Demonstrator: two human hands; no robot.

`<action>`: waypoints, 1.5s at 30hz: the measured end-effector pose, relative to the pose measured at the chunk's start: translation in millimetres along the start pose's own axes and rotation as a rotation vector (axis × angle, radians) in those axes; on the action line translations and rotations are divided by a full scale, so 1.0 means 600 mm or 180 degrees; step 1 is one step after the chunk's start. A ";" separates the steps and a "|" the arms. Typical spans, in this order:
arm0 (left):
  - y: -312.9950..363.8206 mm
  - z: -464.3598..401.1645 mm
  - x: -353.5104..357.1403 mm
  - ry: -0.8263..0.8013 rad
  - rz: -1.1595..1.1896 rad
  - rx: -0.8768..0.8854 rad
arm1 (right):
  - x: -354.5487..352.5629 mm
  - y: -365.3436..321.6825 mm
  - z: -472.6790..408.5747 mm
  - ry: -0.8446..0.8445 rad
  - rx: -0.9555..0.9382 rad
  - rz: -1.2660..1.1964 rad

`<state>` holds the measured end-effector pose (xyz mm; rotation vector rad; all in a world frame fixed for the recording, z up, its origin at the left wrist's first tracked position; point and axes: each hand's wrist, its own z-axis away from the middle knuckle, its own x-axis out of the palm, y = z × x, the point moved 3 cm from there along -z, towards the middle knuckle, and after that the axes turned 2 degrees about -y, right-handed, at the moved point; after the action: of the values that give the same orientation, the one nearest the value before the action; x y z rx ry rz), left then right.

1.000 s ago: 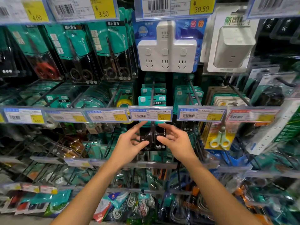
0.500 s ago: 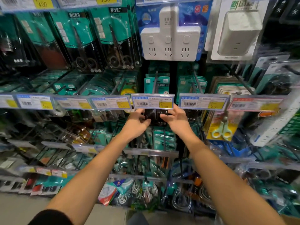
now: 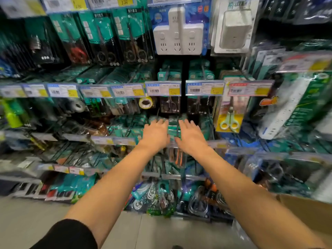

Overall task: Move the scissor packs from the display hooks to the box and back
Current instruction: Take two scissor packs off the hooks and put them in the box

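At the display hooks, two hands, left hand (image 3: pixel 156 133) and right hand (image 3: pixel 191 134), reach with spread grip toward teal scissor packs (image 3: pixel 172 129).

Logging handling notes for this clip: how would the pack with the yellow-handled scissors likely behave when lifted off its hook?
The yellow scissors pack looks like a flat card with a small pair, so it is probably light and fairly stiff. Hanging from one hook, it would likely swing if nudged. Its glossy front may be a little slippery.

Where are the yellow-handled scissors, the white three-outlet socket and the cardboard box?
yellow-handled scissors (image 3: pixel 229 121): head view, on the pivot.
white three-outlet socket (image 3: pixel 177 35): head view, on its front face.
cardboard box (image 3: pixel 309 212): head view, on its flap.
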<state>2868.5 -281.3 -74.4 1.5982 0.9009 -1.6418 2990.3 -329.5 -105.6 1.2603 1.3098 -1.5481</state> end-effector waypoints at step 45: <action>0.853 0.464 0.242 -0.1094 0.0045 0.1619 | 0.054 0.678 0.856 -0.0599 0.1823 0.0259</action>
<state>3144.9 -791.3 -229.3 1.5511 0.3055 -2.1680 3255.2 -913.8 -241.3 1.4358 0.7035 -2.0060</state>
